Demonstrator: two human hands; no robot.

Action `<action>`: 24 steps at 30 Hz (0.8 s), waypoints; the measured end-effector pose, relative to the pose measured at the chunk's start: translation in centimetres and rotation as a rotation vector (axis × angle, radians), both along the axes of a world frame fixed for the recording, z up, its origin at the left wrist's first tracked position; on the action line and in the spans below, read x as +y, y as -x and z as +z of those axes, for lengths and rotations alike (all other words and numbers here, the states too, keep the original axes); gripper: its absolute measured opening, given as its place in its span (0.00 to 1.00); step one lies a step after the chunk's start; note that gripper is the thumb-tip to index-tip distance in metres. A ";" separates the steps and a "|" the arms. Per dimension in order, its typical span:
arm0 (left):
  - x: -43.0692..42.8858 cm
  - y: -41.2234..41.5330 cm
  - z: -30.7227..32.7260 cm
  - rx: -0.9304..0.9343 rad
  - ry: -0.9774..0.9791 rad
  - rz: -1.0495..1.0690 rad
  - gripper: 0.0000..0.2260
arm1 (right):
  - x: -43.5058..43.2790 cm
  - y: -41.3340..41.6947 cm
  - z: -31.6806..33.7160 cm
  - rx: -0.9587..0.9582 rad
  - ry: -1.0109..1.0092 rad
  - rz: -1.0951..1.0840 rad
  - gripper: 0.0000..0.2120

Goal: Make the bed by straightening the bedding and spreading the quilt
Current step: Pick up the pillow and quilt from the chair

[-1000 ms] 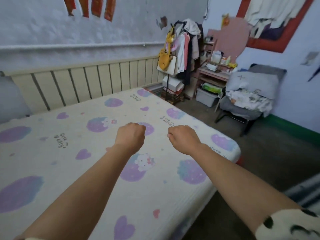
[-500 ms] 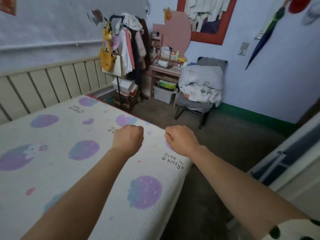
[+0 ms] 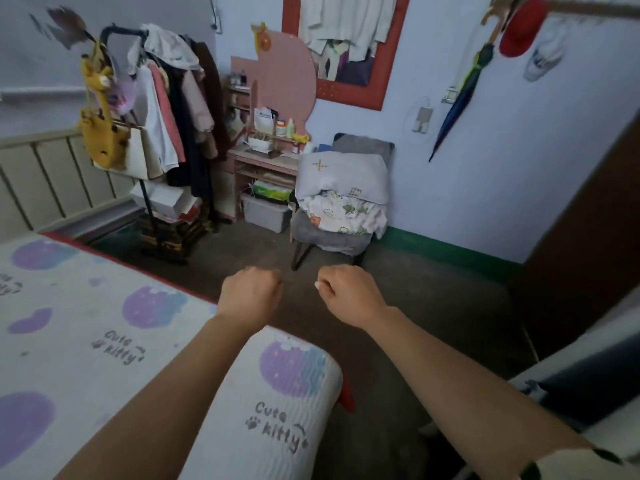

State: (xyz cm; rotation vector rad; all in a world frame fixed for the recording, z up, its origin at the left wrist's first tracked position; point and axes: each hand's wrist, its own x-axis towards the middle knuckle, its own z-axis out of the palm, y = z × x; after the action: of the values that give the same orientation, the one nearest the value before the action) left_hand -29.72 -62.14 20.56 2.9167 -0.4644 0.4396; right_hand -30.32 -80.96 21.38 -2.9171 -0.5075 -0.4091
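Note:
The bed (image 3: 86,341) fills the lower left, covered by a white sheet with purple strawberry and "Cute kitty" prints; its corner (image 3: 304,386) is near the centre bottom. My left hand (image 3: 251,294) is a closed fist above the bed's edge, holding nothing visible. My right hand (image 3: 348,294) is also fisted, over the dark floor beside the bed. On a grey chair (image 3: 329,239) against the far wall lie a folded grey quilt (image 3: 343,176) and a patterned white blanket (image 3: 346,213) under it.
A clothes rack (image 3: 162,109) with garments and a yellow bag stands beyond the bed's far end, above stacked boxes. A pink desk (image 3: 266,161) with a storage bin is beside the chair. Dark floor (image 3: 433,306) lies between bed and chair. A striped object (image 3: 588,375) is at right.
My view has swung right, away from the bed toward the chair and wall. Both fists kept their pose and now hover at the bed's corner and over the floor.

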 end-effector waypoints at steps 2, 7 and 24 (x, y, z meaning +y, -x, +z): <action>-1.7 -3.5 0.4 0.022 -0.001 -0.029 0.10 | -1.7 -3.4 0.5 -0.013 -0.017 -0.014 0.10; -5.7 -11.7 0.2 0.048 0.032 -0.065 0.09 | -6.4 -11.9 0.2 -0.003 -0.074 -0.069 0.12; -32.3 -55.7 -3.1 0.073 0.067 0.074 0.09 | -33.3 -57.4 -2.7 0.021 -0.063 0.086 0.11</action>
State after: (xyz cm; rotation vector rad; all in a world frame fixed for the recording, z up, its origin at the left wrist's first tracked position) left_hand 25.98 -94.42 17.47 2.8811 -0.3259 0.3493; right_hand 27.05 -114.28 18.69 -2.8244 -0.6035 -0.3759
